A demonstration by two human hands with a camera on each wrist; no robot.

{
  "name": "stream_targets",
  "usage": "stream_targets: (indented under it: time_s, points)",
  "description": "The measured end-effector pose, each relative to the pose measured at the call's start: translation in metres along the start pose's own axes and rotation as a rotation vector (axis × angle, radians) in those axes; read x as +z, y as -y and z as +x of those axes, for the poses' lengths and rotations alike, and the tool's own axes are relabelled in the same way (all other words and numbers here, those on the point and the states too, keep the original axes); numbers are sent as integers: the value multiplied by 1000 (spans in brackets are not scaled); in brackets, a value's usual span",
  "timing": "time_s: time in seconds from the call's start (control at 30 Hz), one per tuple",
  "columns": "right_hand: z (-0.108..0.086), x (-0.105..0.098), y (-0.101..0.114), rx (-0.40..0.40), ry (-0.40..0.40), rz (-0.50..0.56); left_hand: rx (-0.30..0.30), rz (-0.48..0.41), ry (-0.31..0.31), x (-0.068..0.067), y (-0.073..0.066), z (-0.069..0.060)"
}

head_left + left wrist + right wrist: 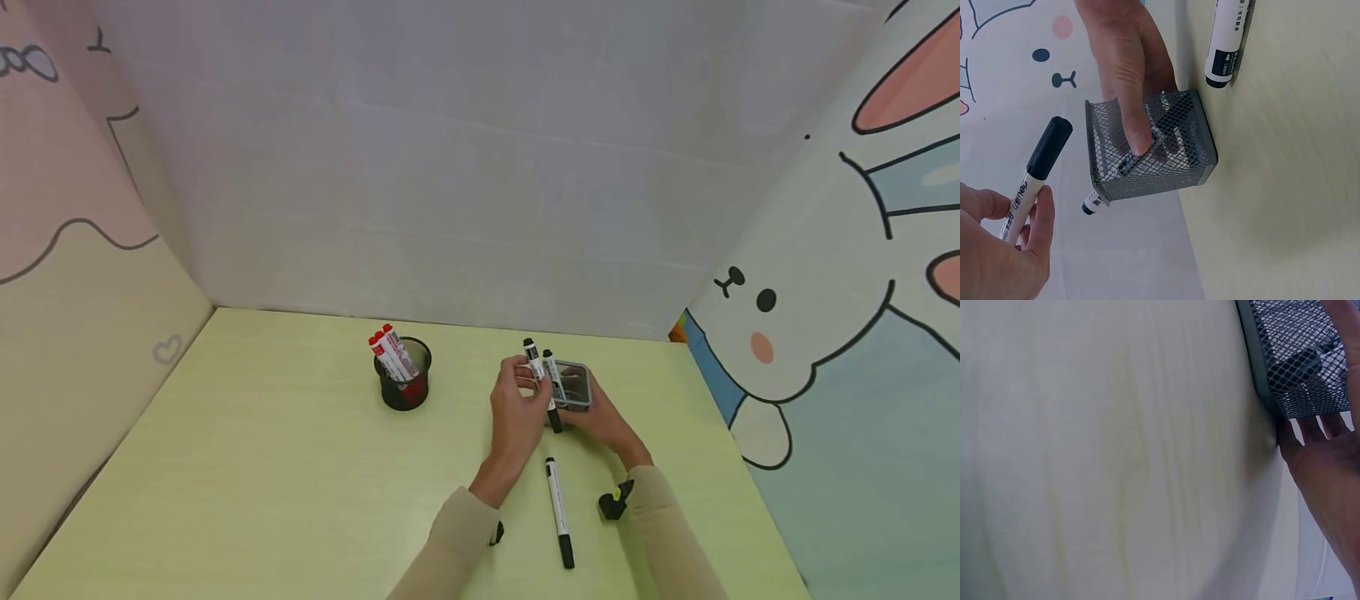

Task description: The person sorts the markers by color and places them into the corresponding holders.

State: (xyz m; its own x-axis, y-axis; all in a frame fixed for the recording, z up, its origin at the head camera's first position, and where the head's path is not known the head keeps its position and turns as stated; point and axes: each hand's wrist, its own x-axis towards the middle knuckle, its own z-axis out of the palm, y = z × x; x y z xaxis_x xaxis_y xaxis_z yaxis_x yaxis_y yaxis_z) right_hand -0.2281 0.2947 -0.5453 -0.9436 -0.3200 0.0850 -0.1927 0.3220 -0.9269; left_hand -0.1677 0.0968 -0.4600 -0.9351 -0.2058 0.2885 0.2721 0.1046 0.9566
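My left hand pinches a white marker with black ends between thumb and fingers, held up at a slant. Close by on the right, a square grey mesh pen holder is gripped by my right hand, its thumb lying along the mesh side in the left wrist view. Another black-capped marker stands tilted inside the pen holder, its end poking past the rim. On the table, nearer me, lies a third black-and-white marker. The right wrist view shows only part of the pen holder and right hand.
A round black pen holder with several red-capped markers stands left of my hands on the pale yellow table. A white panel rises at the back, with cartoon-printed panels on both sides.
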Motion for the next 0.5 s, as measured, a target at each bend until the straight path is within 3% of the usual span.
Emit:
stream_targets:
  time_s: [0.13,0.37,0.5]
  points:
    - [-1,0,-3,-27,-3,24,17,-34,-20,3,-1,7]
    - [-1,2,1,52,-2,-29,26,-67,-31,9,0,19]
    - [-1,3,1,59,-3,-31,10,-78,-24,12,4,23]
